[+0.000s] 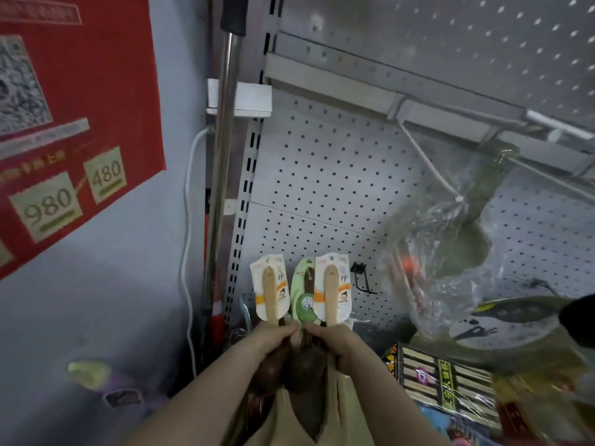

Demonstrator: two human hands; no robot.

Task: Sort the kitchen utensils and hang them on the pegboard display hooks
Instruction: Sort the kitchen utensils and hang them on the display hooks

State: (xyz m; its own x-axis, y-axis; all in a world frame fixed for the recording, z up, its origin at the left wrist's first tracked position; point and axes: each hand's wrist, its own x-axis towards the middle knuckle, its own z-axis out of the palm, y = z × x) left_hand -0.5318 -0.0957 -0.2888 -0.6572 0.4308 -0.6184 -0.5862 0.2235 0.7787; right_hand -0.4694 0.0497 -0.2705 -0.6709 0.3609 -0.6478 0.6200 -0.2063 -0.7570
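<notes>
low at the pegboard, both hands on one bundle of utensils

on the far left wall hangs a red poster (80, 107) printed with price tags. beside it a white cable (188, 220) runs down the wall, and a metal pole (222, 156) stands at the edge of the shelving. right of that is the pegboard (322, 175), pale and dotted with holes.

both bare forearms reach up from the bottom edge and converge at the centre, wrists close, knuckles almost touching. the left hand (273, 338) has its fingers curled over, its grip closed round the handles of the wooden utensils (269, 300). the right hand (335, 341) mirrors it just beside, its grip likewise wrapped round the same bundle.

the handles stand upright above the fists, in front of the lower pegboard: a pale handle on a white card (260, 278), a dark handle on a green card (299, 281), then another pale handle on a second white card. dark spoon bowls (302, 371) hang below the hands, between the forearms.

just right of the cards a black hook (362, 281) juts from the pegboard. further right a clear plastic bag (450, 246) hangs in front of the board with an olive-coloured utensil blurred inside, and packs of chopsticks (444, 381) lie at the lower right.
</notes>
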